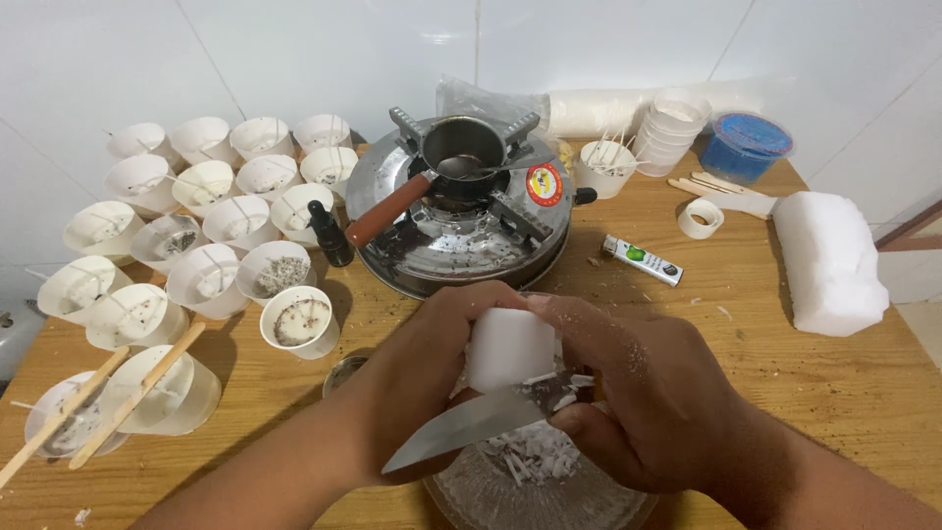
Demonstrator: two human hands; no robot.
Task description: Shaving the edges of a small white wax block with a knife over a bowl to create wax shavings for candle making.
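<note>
Head view showed both hands meeting low at the centre of the table (785, 393). The left hand (422, 363) was curled shut around a white wax block (508, 345), gripping its left side and top. The right hand (648, 402) was closed on the handle of a knife (481, 420), whose blade lay against the lower face of the block. Directly beneath the hands sat a glass bowl (535, 491) holding white wax shavings (535, 453).

To shave well, I judged the blade should stay shallow against the block, with short strokes, the left fingers kept clear of the edge, and the work held over the bowl so the flakes drop in.

The knife's long axis ran diagonally: the tip pointed down and toward the left forearm, and the handle end sat inside the right palm. The block stood roughly upright between the two hands, its longer side close to vertical, though the fingers hid much of it.

Beyond the hands stood a gas stove (461, 221) carrying a small pot (461, 147) with a brown handle. Left of the left hand were many white paper cups (206, 280) with wicks. Right of the right hand lay a larger wax slab (829, 260).
</note>
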